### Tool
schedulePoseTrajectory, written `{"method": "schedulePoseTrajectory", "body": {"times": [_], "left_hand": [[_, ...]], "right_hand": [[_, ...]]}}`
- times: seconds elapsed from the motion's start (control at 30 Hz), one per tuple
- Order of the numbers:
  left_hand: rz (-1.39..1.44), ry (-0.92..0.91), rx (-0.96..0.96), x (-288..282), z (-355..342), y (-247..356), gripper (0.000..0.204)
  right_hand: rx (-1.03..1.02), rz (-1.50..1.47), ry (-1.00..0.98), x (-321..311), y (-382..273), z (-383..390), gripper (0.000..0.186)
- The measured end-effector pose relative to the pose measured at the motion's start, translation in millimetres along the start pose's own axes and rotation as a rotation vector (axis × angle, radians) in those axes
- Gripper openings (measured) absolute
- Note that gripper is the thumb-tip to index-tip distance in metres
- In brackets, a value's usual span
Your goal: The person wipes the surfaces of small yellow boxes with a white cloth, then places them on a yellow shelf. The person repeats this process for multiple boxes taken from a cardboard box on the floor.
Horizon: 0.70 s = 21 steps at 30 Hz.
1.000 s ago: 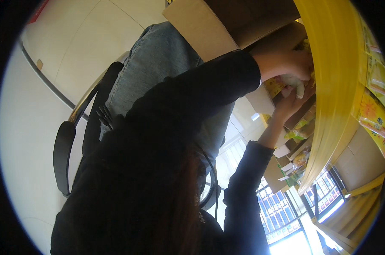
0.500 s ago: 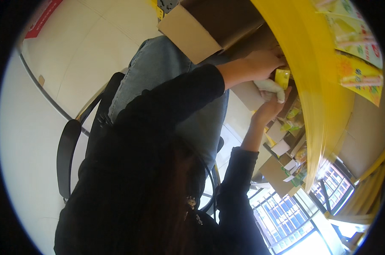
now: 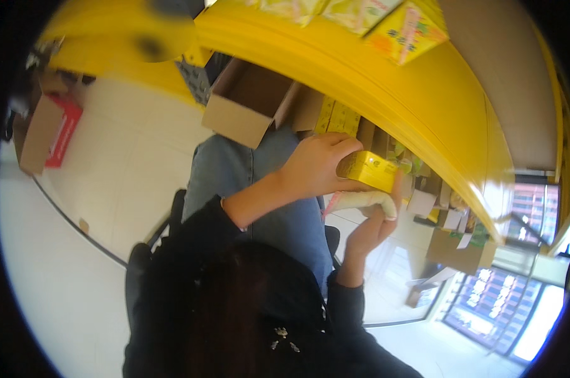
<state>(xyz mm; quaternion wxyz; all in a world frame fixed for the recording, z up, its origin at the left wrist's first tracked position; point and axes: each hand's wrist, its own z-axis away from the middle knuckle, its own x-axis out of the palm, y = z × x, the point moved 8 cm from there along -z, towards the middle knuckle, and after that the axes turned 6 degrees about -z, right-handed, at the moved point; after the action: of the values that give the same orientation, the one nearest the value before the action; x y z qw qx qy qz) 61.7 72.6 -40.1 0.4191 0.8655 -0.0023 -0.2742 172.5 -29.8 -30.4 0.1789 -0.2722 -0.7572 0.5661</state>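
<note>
Between my hands is a small shiny yellow box point(image 3: 374, 170). My left hand point(image 3: 319, 165) is closed on its left end, thumb and fingers around it. My right hand point(image 3: 368, 233) is closed around a pale, whitish soft item with a pink edge point(image 3: 359, 200), like a folded cloth, just below the box. A raised finger of that hand reaches the box's right end. How firmly the right hand bears on the box cannot be made out.
A yellow shelf edge point(image 3: 335, 69) curves above my hands, with yellow packets point(image 3: 408, 31) on it. Beneath it are an open cardboard carton point(image 3: 238, 123) and yellow boxes point(image 3: 336, 118). Cartons with packets point(image 3: 458, 249) stand to the right. A red-and-brown carton point(image 3: 53, 135) is at far left.
The view has turned. My hands have come out from beside the shelf to above my lap, and the yellow box shows more fully. The pale item is still in my right hand.
</note>
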Motion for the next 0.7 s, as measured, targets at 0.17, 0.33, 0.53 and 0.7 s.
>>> {"method": "schedulePoseTrajectory", "body": {"times": [0.17,0.33,0.53,0.7], "left_hand": [[0.255,0.148,0.034,-22.9,-54.5,49.6,0.055],[0.423,0.126,0.094,-14.9,-113.0,70.0,0.058],[0.776,-0.083,-0.020,7.4,-142.1,46.2,0.046],[0.736,-0.037,0.036,14.2,-139.6,39.6,0.044]], "right_hand": [[-0.261,0.090,0.046,-7.9,-72.2,-36.7,0.054],[-0.300,-0.115,0.056,-14.5,-91.8,-81.5,0.054],[-0.212,-0.185,-0.044,-10.8,-82.6,-109.3,0.051],[-0.380,-0.283,0.406,-74.0,-106.0,-125.8,0.039]]}}
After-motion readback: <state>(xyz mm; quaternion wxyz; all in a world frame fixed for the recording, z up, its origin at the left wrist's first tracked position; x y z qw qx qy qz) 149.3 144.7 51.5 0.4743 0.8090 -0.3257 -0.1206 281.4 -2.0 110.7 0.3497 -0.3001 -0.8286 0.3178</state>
